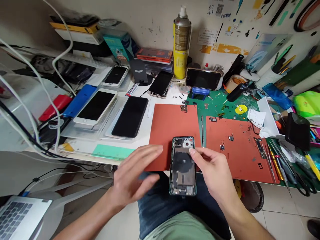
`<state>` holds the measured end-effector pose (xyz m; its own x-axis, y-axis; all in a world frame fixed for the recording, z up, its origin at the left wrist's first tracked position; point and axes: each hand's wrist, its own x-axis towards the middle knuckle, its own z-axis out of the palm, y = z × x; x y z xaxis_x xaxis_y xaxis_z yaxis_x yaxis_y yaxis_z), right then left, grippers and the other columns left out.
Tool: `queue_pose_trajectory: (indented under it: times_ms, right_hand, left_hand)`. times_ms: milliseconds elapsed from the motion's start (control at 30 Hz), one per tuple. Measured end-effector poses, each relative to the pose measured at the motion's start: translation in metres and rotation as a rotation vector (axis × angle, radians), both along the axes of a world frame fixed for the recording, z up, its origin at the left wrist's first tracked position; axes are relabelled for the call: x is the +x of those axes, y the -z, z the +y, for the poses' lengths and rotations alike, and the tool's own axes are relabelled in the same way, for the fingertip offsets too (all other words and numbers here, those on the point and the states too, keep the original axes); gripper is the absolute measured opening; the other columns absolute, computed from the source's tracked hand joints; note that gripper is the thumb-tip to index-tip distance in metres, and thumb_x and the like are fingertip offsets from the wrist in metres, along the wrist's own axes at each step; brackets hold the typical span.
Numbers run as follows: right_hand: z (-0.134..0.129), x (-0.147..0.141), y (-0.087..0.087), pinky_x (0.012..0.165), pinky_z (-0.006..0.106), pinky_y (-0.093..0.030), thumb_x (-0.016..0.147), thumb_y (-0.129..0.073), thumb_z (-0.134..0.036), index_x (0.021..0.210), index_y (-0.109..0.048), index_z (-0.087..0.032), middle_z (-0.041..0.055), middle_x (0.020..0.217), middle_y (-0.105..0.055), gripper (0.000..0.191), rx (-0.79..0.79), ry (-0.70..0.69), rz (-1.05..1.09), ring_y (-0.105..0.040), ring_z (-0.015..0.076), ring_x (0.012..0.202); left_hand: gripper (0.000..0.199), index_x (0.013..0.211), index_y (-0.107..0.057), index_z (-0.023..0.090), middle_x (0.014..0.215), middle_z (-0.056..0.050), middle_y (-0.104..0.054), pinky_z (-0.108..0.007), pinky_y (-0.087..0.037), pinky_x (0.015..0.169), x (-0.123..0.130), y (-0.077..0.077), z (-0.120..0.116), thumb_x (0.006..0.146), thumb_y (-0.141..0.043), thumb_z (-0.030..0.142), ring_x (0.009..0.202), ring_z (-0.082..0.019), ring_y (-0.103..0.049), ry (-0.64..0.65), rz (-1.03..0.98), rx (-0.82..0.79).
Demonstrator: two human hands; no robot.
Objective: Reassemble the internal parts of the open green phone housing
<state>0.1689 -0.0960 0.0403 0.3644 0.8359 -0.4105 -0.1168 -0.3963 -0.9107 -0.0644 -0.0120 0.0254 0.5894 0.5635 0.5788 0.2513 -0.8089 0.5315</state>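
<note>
An opened phone housing (184, 181) with its inner parts exposed is held above my lap, at the near edge of the left red-brown mat (172, 125). My right hand (215, 170) grips its upper right side, the thumb pressing near the top corner. To the left of the housing, my left hand (137, 175) has its fingers stretched and the thumb apart, touching nothing. A thin metal pry tool (202, 131) lies between the two mats. Small loose parts, among them a metal piece (184, 108), sit at the left mat's far edge.
The right mat (240, 160) carries small phone parts and a circuit strip (259, 148). Screwdrivers (276, 166) and tweezers lie at its right. A black phone (130, 116) and white phone (95, 106) lie left. Behind stand a spray can (181, 50) and a propped phone (203, 79).
</note>
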Motion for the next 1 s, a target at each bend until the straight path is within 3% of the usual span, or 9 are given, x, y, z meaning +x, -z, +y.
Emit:
queue_pose_trajectory:
  times_ms: [67,133,300,400,567,700,767,900,1000]
  right_hand:
    - [0.021,0.003,0.001,0.065,0.03,-0.052,0.098,-0.07,-0.062,0.093,-0.086,-0.019,0.0044,0.075,-0.076,0.046,0.012,-0.068,-0.202,-0.068,0.0205,0.073]
    - [0.037,0.003,0.002,0.062,0.03,-0.048,0.102,-0.063,-0.062,0.083,-0.083,-0.019,0.0036,0.07,-0.073,0.051,0.028,-0.129,-0.361,-0.064,0.0187,0.066]
    - [0.054,-0.004,0.012,0.052,0.029,-0.035,0.103,-0.063,-0.059,0.064,-0.07,-0.022,-0.0008,0.057,-0.063,0.053,0.057,-0.176,-0.563,-0.049,0.0146,0.053]
    - [0.052,-0.01,0.016,0.051,0.031,-0.027,0.103,-0.066,-0.049,0.058,-0.058,-0.025,-0.0027,0.051,-0.053,0.052,0.064,-0.188,-0.7,-0.04,0.0141,0.048]
    - [0.045,-0.012,0.019,0.058,0.034,-0.027,0.11,-0.055,-0.038,0.072,-0.065,-0.024,0.0035,0.068,-0.065,0.042,0.121,-0.179,-0.916,-0.051,0.0174,0.054]
    - [0.044,-0.003,0.017,0.073,0.033,-0.043,0.112,-0.045,-0.027,0.1,-0.073,-0.02,0.0078,0.093,-0.075,0.031,0.249,-0.168,-0.998,-0.068,0.023,0.083]
    - [0.041,0.003,0.014,0.079,0.034,-0.045,0.112,-0.046,-0.026,0.101,-0.072,-0.021,0.0081,0.096,-0.076,0.028,0.303,-0.163,-1.025,-0.068,0.0242,0.091]
    - [0.014,0.01,0.009,0.066,0.032,-0.043,0.113,-0.051,-0.025,0.081,-0.064,-0.023,0.0018,0.072,-0.064,0.035,0.332,-0.125,-1.058,-0.06,0.0186,0.068]
    - [-0.019,0.012,0.007,0.068,0.029,-0.051,0.112,-0.045,-0.016,0.105,-0.072,-0.019,0.0039,0.08,-0.07,0.028,0.388,-0.11,-0.999,-0.068,0.0173,0.071]
  left_hand:
    - [0.064,0.156,-0.059,0.017,0.125,-0.016,-0.08,-0.044,-0.065,0.098,-0.004,0.013,-0.001,0.106,-0.065,0.057,0.116,-0.03,-0.078,0.067,0.046,0.182]
    - [0.071,0.155,-0.058,0.013,0.115,-0.015,-0.082,-0.042,-0.065,0.093,-0.002,0.024,-0.003,0.102,-0.072,0.057,0.105,-0.029,-0.079,0.093,0.104,0.271]
    - [0.048,0.141,-0.066,0.006,0.11,-0.013,-0.083,-0.042,-0.063,0.09,0.01,0.038,-0.01,0.099,-0.082,0.024,0.102,-0.027,-0.079,0.143,0.15,0.34]
    - [0.044,0.136,-0.069,0.005,0.11,-0.012,-0.082,-0.041,-0.063,0.087,0.013,0.039,-0.009,0.095,-0.083,0.013,0.098,-0.025,-0.078,0.135,0.148,0.356]
    - [0.04,0.137,-0.07,0.009,0.112,-0.011,-0.081,-0.039,-0.063,0.089,0.014,0.039,-0.01,0.098,-0.078,0.011,0.098,-0.024,-0.077,0.112,0.164,0.338]
    - [0.038,0.135,-0.071,0.009,0.113,-0.012,-0.081,-0.04,-0.061,0.09,0.016,0.042,-0.013,0.099,-0.078,0.011,0.098,-0.024,-0.077,0.091,0.179,0.35]
    - [0.037,0.137,-0.07,0.009,0.114,-0.011,-0.082,-0.041,-0.06,0.092,0.018,0.043,-0.012,0.101,-0.076,0.012,0.1,-0.024,-0.077,0.073,0.187,0.356]
    - [0.036,0.139,-0.071,0.009,0.116,-0.01,-0.083,-0.042,-0.059,0.096,0.012,0.043,-0.01,0.103,-0.073,0.012,0.104,-0.025,-0.078,0.106,0.178,0.317]
    - [0.043,0.145,-0.071,0.017,0.119,-0.007,-0.084,-0.041,-0.06,0.099,-0.011,0.05,-0.021,0.102,-0.07,0.011,0.103,-0.025,-0.08,0.121,0.127,0.313]
